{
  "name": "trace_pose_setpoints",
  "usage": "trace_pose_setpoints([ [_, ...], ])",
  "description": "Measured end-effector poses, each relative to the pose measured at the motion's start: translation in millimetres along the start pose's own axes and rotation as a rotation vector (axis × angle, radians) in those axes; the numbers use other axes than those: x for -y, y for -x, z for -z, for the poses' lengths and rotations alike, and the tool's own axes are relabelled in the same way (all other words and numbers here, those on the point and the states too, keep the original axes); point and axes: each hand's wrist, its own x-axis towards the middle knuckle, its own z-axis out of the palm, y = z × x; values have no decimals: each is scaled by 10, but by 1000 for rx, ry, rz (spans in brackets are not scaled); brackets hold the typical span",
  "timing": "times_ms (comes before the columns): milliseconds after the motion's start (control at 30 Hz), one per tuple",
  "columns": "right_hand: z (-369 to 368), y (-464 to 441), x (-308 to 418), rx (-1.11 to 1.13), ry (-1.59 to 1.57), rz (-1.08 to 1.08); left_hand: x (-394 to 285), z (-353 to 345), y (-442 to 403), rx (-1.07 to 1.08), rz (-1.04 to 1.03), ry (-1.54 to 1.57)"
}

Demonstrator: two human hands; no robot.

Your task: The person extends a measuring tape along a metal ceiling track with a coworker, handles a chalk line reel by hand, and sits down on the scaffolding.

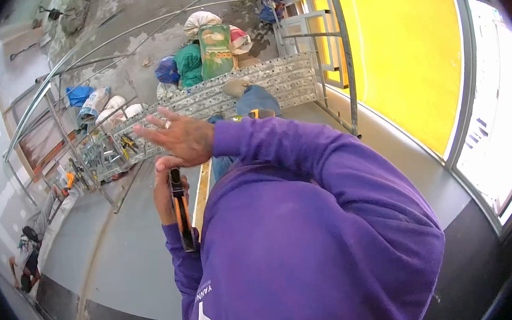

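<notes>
My left hand [163, 195] is closed around a slim black and orange hand tool [181, 212], which stands nearly upright beside the purple sleeve. Part of that hand is hidden behind the tool. My right hand [184, 139] reaches across the body with its back to the camera, fingers spread and a ring on one of them. Nothing shows in it, and its thumb lies close to the top of the tool. A narrow strip of wood [202, 195] shows just right of the tool.
A perforated metal scaffold platform [285, 75] crosses ahead, with my boot [236, 88] and several hand tools [127, 144] on it. Metal scaffold posts [345, 48] flank it. Filled sacks [216, 51] stand beyond. On the right is a yellow-covered window [404, 49].
</notes>
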Motion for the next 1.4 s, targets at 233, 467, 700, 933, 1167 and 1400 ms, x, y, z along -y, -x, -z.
trace_pose_setpoints([
  [233,87,-39,286,433,-24,35,247,24,-94,69,-98,-19],
  [467,-43,63,586,302,-21,424,520,-243,-199,137,-99,-5],
  [700,374,-139,-180,269,228,65,599,-509,-650,231,-145,86],
  [933,158,-171,-24,583,421,310,832,-977,-800,-5,-493,910],
  [1167,-99,-26,848,723,311,623,874,-496,-322,154,-364,315],
  [1400,273,-45,338,378,87,343,958,-389,-203,69,-234,190],
])
